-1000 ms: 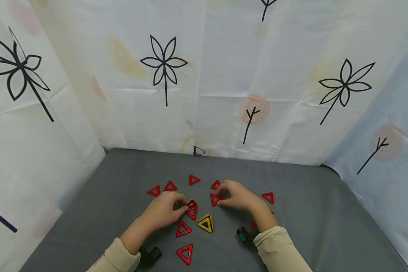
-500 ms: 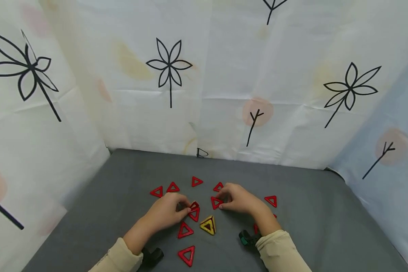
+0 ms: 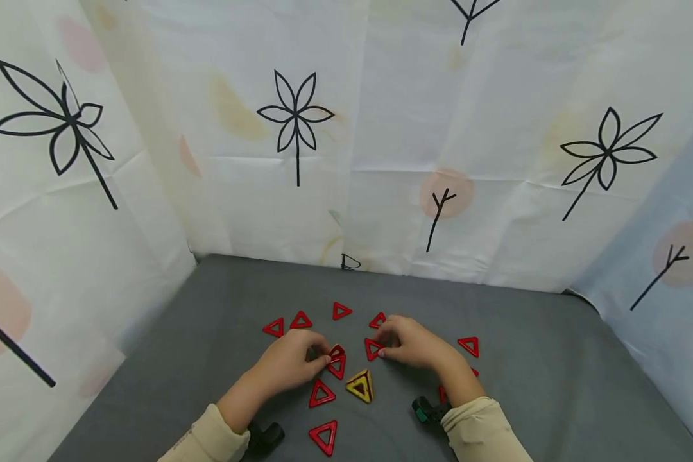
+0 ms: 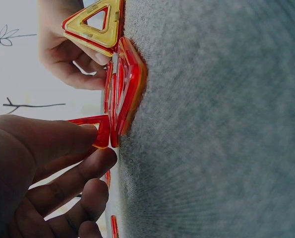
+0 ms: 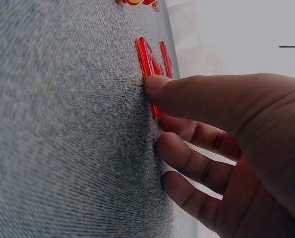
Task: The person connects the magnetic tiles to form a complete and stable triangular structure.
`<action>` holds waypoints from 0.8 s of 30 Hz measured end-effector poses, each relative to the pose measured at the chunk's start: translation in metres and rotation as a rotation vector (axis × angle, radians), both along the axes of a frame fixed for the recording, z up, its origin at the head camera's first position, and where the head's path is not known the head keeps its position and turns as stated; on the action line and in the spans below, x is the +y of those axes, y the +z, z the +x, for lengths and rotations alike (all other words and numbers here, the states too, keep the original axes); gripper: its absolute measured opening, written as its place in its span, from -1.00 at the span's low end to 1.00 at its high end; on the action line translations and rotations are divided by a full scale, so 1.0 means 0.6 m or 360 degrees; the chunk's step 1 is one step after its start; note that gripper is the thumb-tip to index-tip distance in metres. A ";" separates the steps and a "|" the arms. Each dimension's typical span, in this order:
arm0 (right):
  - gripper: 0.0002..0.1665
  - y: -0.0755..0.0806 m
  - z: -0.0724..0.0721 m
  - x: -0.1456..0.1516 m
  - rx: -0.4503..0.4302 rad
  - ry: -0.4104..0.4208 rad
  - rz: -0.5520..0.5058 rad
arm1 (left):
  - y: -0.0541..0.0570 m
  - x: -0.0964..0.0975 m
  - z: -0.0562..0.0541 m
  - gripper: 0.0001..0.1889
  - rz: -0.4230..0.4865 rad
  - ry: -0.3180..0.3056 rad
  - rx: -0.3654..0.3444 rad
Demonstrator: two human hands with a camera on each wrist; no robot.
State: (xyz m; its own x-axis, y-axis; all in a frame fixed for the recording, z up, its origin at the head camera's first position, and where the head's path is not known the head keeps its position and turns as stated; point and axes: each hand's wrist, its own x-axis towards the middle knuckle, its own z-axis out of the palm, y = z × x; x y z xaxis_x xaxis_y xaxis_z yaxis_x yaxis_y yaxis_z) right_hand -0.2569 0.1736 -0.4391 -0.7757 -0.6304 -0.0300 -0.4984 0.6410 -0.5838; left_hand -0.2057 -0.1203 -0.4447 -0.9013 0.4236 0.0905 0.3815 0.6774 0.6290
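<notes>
In the head view my left hand [image 3: 289, 360] pinches a red triangular magnetic tile [image 3: 337, 351]. The left wrist view shows that tile [image 4: 101, 130] raised on its edge between thumb and fingers, against a flat red tile [image 3: 337, 367]. My right hand [image 3: 418, 350] has its thumb and index finger on opposite edges of another red triangular tile [image 3: 373, 349], flat on the table; its other fingertips [image 5: 173, 148] are bent near the cloth. Between the hands and nearer the person stands a yellow and red pyramid of triangular tiles [image 3: 360, 386].
More red triangles lie around on the grey table [image 3: 237, 289], such as one at the back [image 3: 341, 311], one at the right [image 3: 468, 346] and one in front [image 3: 324, 438]. Others are partly hidden by the right arm. Patterned white cloth [image 3: 381, 128] encloses the table.
The head view has shifted, so the scene sits slightly further right and lower. Both hands keep their hold, and the tiles show no clear movement relative to each other.
</notes>
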 end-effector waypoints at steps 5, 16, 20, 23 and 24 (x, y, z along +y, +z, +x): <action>-0.75 0.000 0.001 -0.002 -0.0031 -0.0005 -0.0016 | -0.002 0.000 0.000 -0.95 0.0002 0.0003 0.0006; -0.73 0.001 0.001 -0.003 0.0000 0.0014 -0.0016 | -0.007 0.002 -0.002 -0.94 -0.0034 0.0108 0.0123; -0.71 0.003 0.001 -0.005 0.0016 0.0007 -0.0014 | -0.008 0.002 -0.002 -0.94 -0.0035 0.0123 0.0127; -0.70 0.005 0.002 -0.007 0.0019 0.0012 -0.0048 | -0.009 0.002 -0.002 -0.96 -0.0035 0.0134 0.0115; -0.70 0.006 0.002 -0.007 0.0021 0.0018 -0.0066 | -0.010 0.003 -0.002 -0.97 -0.0034 0.0135 0.0116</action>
